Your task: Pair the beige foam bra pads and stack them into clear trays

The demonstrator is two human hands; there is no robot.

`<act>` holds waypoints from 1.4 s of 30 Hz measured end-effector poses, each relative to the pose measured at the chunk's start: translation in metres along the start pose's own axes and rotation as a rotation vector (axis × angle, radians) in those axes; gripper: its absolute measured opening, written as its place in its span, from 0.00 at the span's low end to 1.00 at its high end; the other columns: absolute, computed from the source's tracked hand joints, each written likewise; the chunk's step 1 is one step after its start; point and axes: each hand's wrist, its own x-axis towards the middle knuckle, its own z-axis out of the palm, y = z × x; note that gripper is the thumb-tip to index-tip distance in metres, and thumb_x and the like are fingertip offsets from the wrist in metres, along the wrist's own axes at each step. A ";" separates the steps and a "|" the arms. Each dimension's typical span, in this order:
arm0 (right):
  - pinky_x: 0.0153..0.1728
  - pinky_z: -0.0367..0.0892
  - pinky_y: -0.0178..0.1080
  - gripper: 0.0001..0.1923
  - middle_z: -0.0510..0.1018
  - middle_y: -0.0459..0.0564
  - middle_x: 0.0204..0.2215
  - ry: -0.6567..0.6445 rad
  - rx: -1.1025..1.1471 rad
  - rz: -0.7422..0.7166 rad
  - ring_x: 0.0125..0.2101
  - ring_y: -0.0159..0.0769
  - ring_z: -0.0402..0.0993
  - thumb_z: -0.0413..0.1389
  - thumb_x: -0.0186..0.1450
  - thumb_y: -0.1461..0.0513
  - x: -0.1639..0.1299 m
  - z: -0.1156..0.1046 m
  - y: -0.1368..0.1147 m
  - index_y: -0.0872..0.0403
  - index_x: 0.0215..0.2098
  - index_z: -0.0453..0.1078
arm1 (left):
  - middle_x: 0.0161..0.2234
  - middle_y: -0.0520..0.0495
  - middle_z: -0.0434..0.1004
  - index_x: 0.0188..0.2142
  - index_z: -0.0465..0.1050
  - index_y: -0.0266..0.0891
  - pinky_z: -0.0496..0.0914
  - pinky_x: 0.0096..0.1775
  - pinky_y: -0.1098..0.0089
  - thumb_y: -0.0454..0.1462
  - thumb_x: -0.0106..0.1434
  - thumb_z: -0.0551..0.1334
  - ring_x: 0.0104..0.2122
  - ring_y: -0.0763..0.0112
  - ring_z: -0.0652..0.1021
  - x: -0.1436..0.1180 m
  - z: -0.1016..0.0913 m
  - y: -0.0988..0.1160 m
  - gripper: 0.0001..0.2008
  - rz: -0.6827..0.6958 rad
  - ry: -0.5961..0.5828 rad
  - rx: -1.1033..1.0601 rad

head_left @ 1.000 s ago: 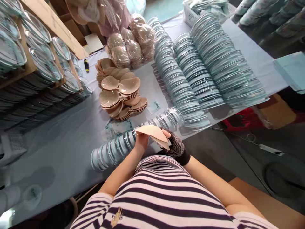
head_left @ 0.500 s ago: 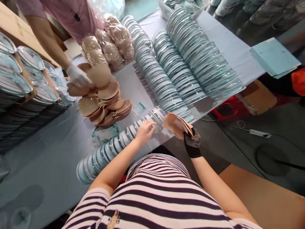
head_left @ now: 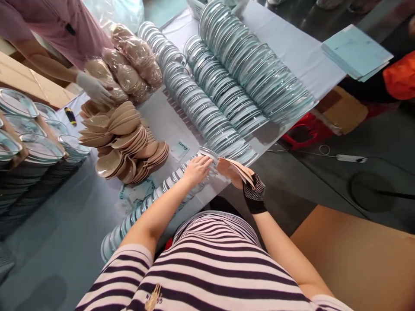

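The gloved right hand [head_left: 254, 193] grips beige pads [head_left: 234, 169] just beside the clear tray row [head_left: 155, 196]; the bare left hand [head_left: 196, 169] rests half-open on the row's near end.

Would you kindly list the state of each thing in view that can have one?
left hand: bare, resting on the near row of clear cases.
right hand: gloved, grip shut on beige pads.
near row of clear cases: lying on its side along the table edge.
beige pad pile: loose, fanned out.
bagged pads: wrapped in plastic.
co-worker's hand: gloved, at the bagged pads.
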 end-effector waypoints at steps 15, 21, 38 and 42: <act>0.48 0.77 0.49 0.16 0.83 0.57 0.43 0.059 0.134 0.076 0.43 0.46 0.82 0.53 0.65 0.59 0.004 0.011 0.005 0.52 0.48 0.76 | 0.52 0.35 0.72 0.47 0.75 0.42 0.64 0.55 0.53 0.35 0.59 0.63 0.56 0.48 0.69 0.015 -0.009 0.006 0.16 -0.056 -0.098 0.163; 0.49 0.77 0.47 0.20 0.83 0.56 0.47 0.030 -0.019 -0.080 0.46 0.46 0.81 0.51 0.66 0.62 -0.001 0.008 0.000 0.52 0.54 0.74 | 0.58 0.32 0.69 0.48 0.72 0.37 0.65 0.56 0.55 0.32 0.60 0.62 0.61 0.48 0.65 0.007 -0.010 0.010 0.16 -0.035 -0.086 0.197; 0.54 0.73 0.46 0.30 0.77 0.59 0.55 -0.237 -0.072 -0.040 0.54 0.46 0.75 0.49 0.65 0.62 -0.023 0.029 -0.023 0.57 0.65 0.64 | 0.47 0.40 0.78 0.48 0.73 0.41 0.64 0.59 0.53 0.35 0.59 0.69 0.58 0.52 0.70 0.011 -0.012 0.003 0.17 -0.028 -0.122 0.009; 0.54 0.73 0.45 0.29 0.77 0.60 0.56 -0.245 -0.085 -0.035 0.54 0.46 0.76 0.48 0.66 0.61 -0.021 0.032 -0.018 0.60 0.65 0.64 | 0.50 0.42 0.75 0.48 0.73 0.43 0.71 0.54 0.60 0.37 0.61 0.68 0.54 0.57 0.73 0.010 -0.014 0.001 0.15 -0.027 -0.155 -0.026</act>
